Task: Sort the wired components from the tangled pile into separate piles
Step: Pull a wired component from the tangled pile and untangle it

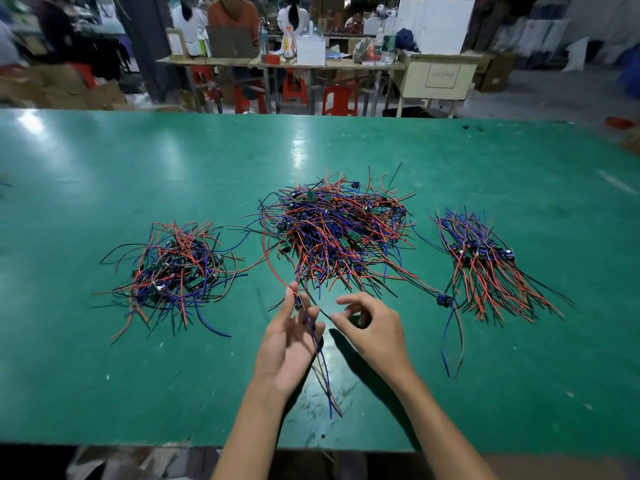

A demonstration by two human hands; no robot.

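Observation:
A large tangled pile [336,230] of small boards with red, blue and black wires lies at the table's middle. A smaller loose pile [173,271] sits to the left, and a combed pile [485,265] with wires fanned out lies to the right. One single component [444,300] lies apart beside the right pile, its wires trailing toward me. My left hand [287,341] holds a wired component [298,304] in its fingertips, with blue and brown wires hanging over the palm. My right hand [370,327] pinches the component's black wire [320,310] just right of it.
The green table [104,375] stretches wide, its near edge just below my forearms. Beyond its far edge stand red stools [341,100], a cluttered workbench [277,62] and seated people.

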